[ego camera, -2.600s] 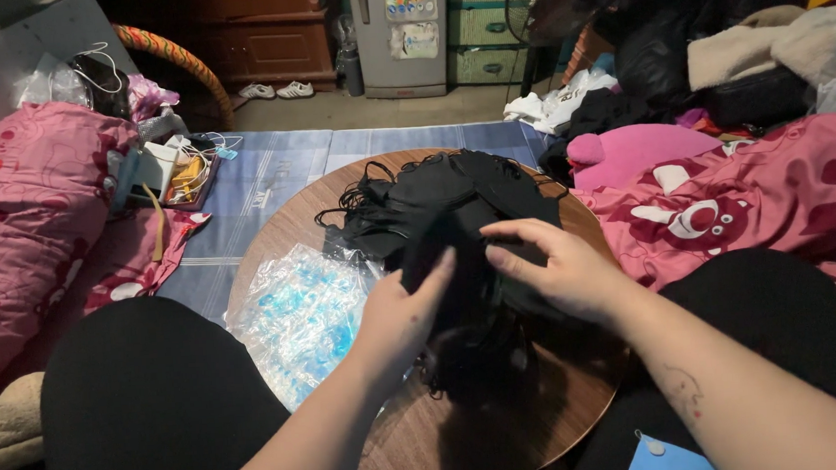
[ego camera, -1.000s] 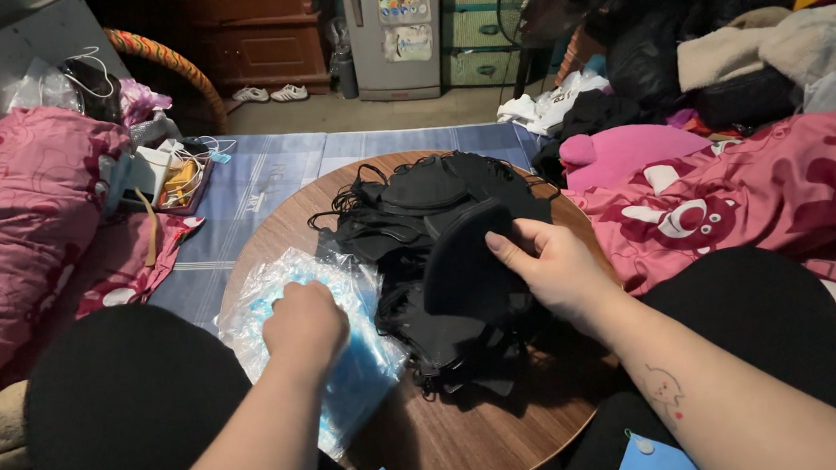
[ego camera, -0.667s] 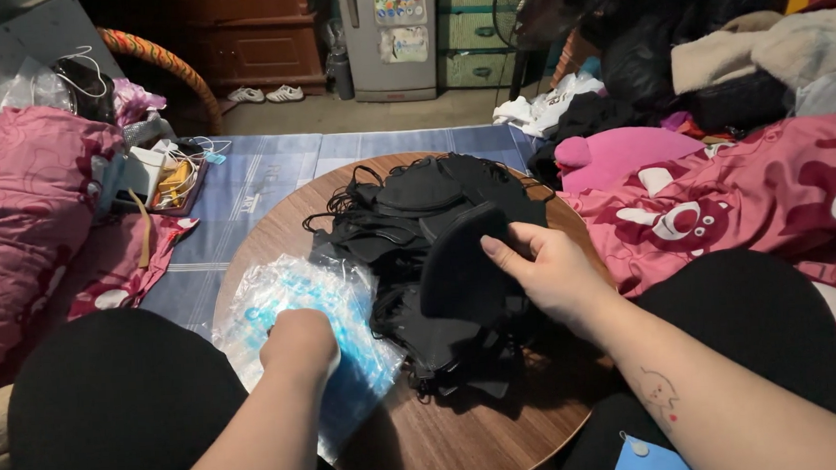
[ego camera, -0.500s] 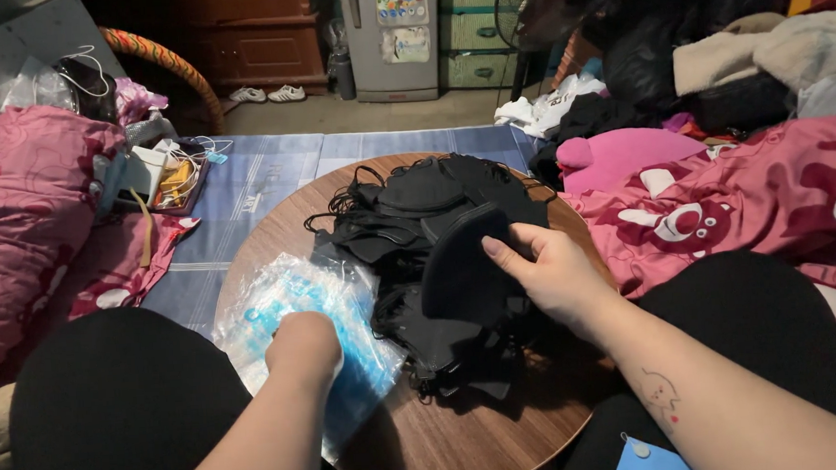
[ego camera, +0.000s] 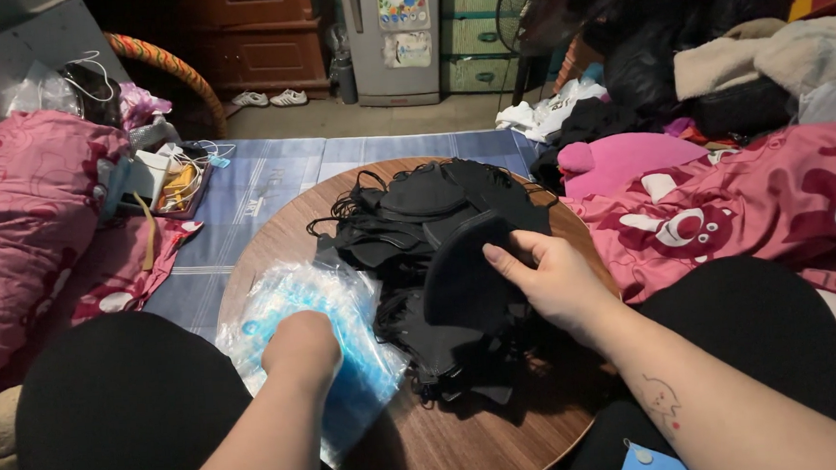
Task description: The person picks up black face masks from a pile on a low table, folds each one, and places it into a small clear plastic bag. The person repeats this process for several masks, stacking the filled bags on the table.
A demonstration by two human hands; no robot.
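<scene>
1. The right hand (ego camera: pixel 559 280) pinches one black face mask (ego camera: pixel 468 280) by its upper right edge: the thumb lies along the top rim and the fingers curl behind it, so the grip is closed on the mask. The mask stands nearly upright, its rounded face turned toward the person's left.

2. The left hand (ego camera: pixel 302 344) rests knuckles-up on a stack of clear plastic bags (ego camera: pixel 341 306) with blue print. Its fingertips are tucked under or into the plastic (hidden from the camera), so I cannot tell whether it has actually gripped a bag or only presses on the stack.

3. The held mask sits at the near edge of a pile of black masks (ego camera: pixel 427 215), which spreads from the middle of the table toward 12 o'clock, ear loops trailing off at 10 and 11 o'clock. More masks lie flat beneath the held one, toward 6 o'clock.

4. The plastic bags lie at 8 o'clock on the round wooden table (ego camera: pixel 467 442), touching the left side of the mask pile.

5. Beyond the table at 12 o'clock lies a blue mat (ego camera: pixel 272 176). At 9 o'clock is pink bedding (ego camera: pixel 26 217), and at 3 o'clock a pink blanket with a bear print (ego camera: pixel 750 208). A small tray of cables and odds and ends (ego camera: pixel 172 176) sits at 10 o'clock.
</scene>
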